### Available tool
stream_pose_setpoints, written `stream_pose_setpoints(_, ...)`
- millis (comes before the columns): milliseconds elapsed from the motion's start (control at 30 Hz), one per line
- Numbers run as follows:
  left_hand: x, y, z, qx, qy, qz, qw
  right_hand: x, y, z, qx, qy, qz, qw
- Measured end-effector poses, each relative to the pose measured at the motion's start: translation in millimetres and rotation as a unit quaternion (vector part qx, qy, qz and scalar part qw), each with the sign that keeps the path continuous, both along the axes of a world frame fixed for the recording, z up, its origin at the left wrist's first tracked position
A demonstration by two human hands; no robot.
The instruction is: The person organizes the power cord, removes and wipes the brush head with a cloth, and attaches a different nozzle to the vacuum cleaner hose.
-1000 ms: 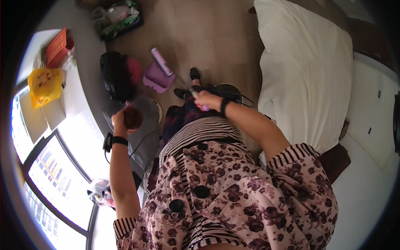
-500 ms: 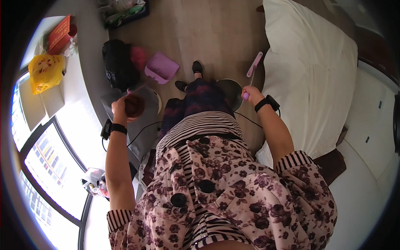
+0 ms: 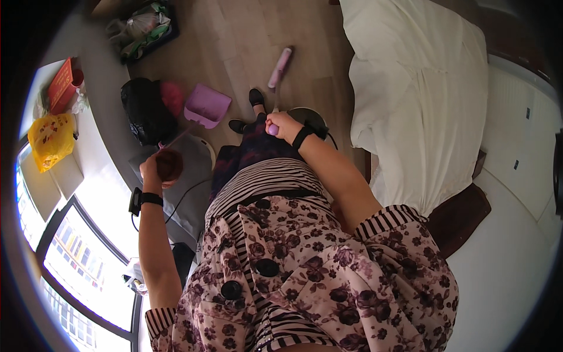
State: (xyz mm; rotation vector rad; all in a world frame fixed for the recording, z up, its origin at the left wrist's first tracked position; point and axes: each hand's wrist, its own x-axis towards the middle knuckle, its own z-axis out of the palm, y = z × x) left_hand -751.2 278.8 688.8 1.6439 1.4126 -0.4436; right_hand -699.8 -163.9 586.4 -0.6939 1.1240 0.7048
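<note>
My left hand (image 3: 151, 169) is closed at the upper end of the thin handle of a purple dustpan (image 3: 208, 107). A round brown thing (image 3: 169, 165) covers part of that hand's fingers; I cannot make out its kind. The dustpan's pan is at floor level, beside the black and red bags. My right hand (image 3: 285, 126) grips the pink-ended handle of a broom (image 3: 280, 68). Its long pink head is down at the floor, beyond my feet and right of the dustpan.
A black plastic bag (image 3: 146, 111) and a red bag (image 3: 172, 97) stand left of the dustpan. Farther off is a dark crate (image 3: 167, 40) with bags in it. A white-covered bed (image 3: 419, 100) bounds the right side. A yellow bag (image 3: 51, 141) hangs by the window.
My right hand has swung left with the broom, from beside the bed to in front of my feet. My left hand stays on the dustpan handle; the whole view has shifted a little.
</note>
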Motion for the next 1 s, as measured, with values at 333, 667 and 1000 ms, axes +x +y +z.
stream_pose_setpoints(333,-25.9,35.1,-4.4,0.025,0.02,0.011,0.999,-20.5,-35.8,120.0,-0.078,-0.068,0.178,0.978)
stream_pose_setpoints(667,-1.0,-0.6,-2.3,0.049,0.01,-0.043,0.998,-21.6,-104.6,47.4,-0.392,-0.442,0.481,0.648)
stream_pose_setpoints(1000,32.7,-17.0,-12.6,0.031,-0.017,-0.081,0.996,23.6,56.7,-25.5,-0.006,-0.035,-0.047,0.998)
